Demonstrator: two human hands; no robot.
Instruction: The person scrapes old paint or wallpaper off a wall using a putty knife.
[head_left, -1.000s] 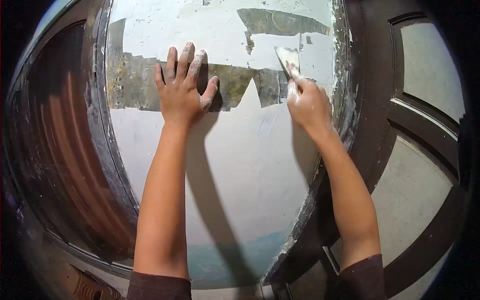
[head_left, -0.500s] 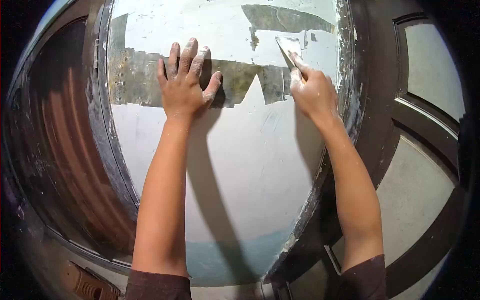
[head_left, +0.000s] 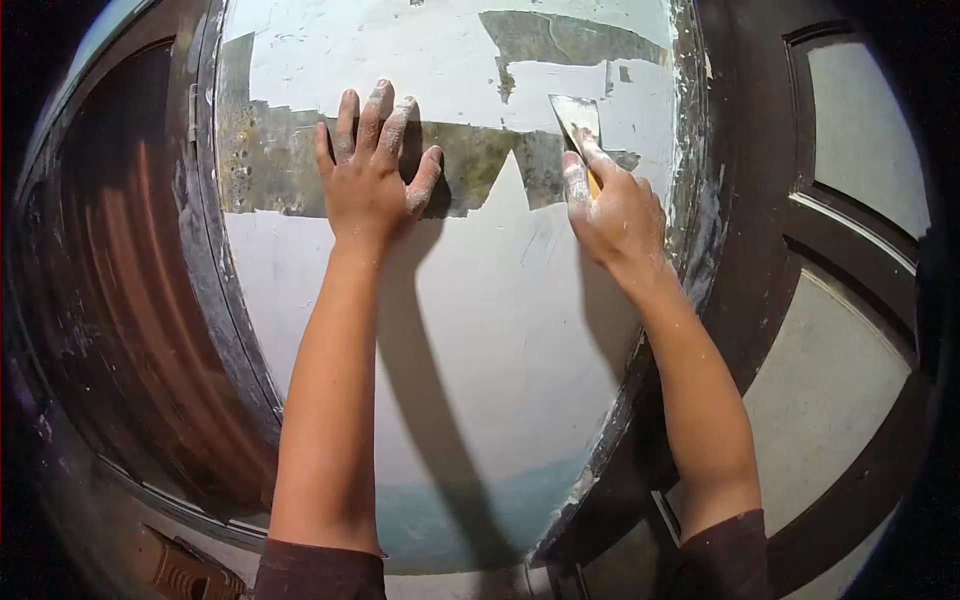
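Observation:
My left hand [head_left: 374, 170] lies spread on the wall [head_left: 470, 330], across a bare greenish-grey band [head_left: 285, 165] where the white layer is gone. White dust coats its fingers. In my right hand [head_left: 615, 205] is a putty knife [head_left: 578, 118] with a wide metal blade and a yellowish handle, mostly hidden by the fingers. Its blade points up and left, over the white surface just above the band's right part. A spike of white coating [head_left: 508, 185] juts up into the band between the hands. Higher up is another bare patch [head_left: 565, 38].
A dark panelled door [head_left: 750, 150] with pale panels stands on the right. To the left is a dark wooden frame with a brownish panel [head_left: 130, 270]. A brown object [head_left: 180, 570] sits low at the left. Rough, chipped edges border the wall.
My right hand has moved down and slightly left with the putty knife, and the blade sits lower on the wall. My left hand has stayed in place.

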